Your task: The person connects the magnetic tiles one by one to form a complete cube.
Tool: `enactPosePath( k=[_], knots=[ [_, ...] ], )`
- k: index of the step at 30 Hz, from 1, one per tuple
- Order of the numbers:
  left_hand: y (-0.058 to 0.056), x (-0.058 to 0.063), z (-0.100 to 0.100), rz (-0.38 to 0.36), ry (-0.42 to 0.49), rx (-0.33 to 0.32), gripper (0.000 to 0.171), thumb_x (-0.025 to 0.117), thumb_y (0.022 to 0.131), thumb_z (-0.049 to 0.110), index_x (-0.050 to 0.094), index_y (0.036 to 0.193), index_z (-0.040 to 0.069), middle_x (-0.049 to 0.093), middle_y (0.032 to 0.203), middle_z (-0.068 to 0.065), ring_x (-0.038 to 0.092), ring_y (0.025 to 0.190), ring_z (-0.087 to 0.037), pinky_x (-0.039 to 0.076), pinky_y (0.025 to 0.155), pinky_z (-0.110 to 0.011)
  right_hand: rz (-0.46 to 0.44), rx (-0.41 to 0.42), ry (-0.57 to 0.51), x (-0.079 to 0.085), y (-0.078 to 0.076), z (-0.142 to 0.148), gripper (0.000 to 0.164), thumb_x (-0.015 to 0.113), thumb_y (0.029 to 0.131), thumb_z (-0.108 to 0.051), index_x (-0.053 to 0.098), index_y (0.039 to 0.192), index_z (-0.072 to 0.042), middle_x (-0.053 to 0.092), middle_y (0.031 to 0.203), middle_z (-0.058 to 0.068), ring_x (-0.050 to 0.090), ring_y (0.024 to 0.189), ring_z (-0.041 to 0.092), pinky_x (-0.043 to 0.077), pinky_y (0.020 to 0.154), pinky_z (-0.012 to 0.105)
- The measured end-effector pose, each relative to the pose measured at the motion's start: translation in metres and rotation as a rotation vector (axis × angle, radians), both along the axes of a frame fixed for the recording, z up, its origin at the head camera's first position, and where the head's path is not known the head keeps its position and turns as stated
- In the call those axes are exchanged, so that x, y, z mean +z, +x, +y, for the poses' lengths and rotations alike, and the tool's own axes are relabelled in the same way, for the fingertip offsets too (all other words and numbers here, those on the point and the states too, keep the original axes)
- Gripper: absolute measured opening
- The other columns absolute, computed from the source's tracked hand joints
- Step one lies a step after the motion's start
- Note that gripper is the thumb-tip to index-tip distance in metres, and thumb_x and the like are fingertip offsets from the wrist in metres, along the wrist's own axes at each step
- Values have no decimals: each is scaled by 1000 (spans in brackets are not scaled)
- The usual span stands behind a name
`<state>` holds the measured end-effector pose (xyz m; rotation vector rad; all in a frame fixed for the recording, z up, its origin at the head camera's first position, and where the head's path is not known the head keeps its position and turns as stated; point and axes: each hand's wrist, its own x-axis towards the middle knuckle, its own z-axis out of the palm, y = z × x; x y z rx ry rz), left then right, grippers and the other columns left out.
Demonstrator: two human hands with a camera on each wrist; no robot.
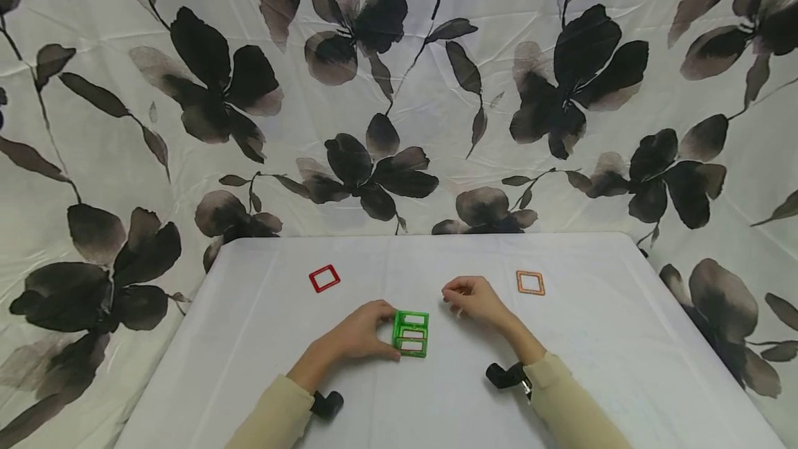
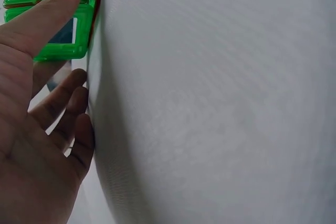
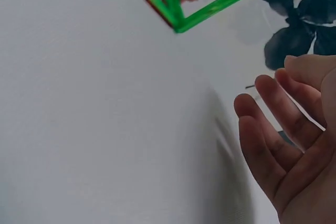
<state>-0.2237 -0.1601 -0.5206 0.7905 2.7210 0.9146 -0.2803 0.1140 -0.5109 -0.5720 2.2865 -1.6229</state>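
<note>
Several green square frame tiles (image 1: 411,333), look like magnetic tiles, are joined into a small upright structure on the white table. Red edges show along its bottom in both wrist views. My left hand (image 1: 361,330) grips the structure from its left side, fingers at the far edge and thumb at the near edge. The left wrist view shows the thumb (image 2: 50,17) lying across a green tile. To the right of the structure, my right hand (image 1: 476,300) hovers apart from it, fingers loosely bent and holding nothing. In the right wrist view its fingertips (image 3: 252,124) touch no tile.
A red square frame (image 1: 325,278) lies flat at the back left, beyond my left hand. An orange square frame (image 1: 530,283) lies at the back right, beyond my right hand. Behind the far edge of the white table (image 1: 399,407) hangs a flower-patterned cloth (image 1: 461,109).
</note>
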Motion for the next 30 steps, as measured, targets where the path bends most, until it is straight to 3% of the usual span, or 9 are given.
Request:
enactPosePath(
  k=[7,11,15,19,24,30],
  knots=[
    [-2,-1,0,-7,5,14,71,76,51,55,57,111,23,49,102,16,45,97,-6,38,87,-31,6,124,-21,17,28,0,29,58,84,-9,55,108,8,57,98,25,57,78,40,47,57,49],
    [-2,0,1,-6,-8,17,71,76,51,56,57,111,22,49,102,16,45,97,-6,37,87,-31,64,215,-19,25,45,-2,39,63,81,-8,49,116,2,52,111,25,55,88,37,48,62,42],
    [-3,-1,2,5,-9,16,69,75,51,57,58,109,24,49,100,15,45,95,-7,38,86,-31,107,244,6,27,58,-9,52,70,75,-12,46,121,-2,49,116,22,52,95,37,46,69,38],
    [-2,-1,3,11,-3,17,68,75,51,57,58,108,24,49,100,15,45,94,-7,38,85,-31,179,237,30,18,64,-18,64,75,70,-16,43,124,-1,49,117,18,51,94,37,46,67,42],
    [0,-1,4,5,-16,32,69,75,50,58,58,108,25,48,100,16,44,95,-8,38,84,-32,288,207,91,-6,62,-23,71,76,67,-27,41,126,-7,49,116,10,52,92,28,47,63,31],
    [-1,-1,4,23,-15,22,69,75,51,58,58,109,24,48,101,15,44,95,-8,38,85,-32,315,156,135,-18,59,-24,71,76,66,-34,41,126,-15,49,116,0,52,92,17,45,64,26]
  ],
)
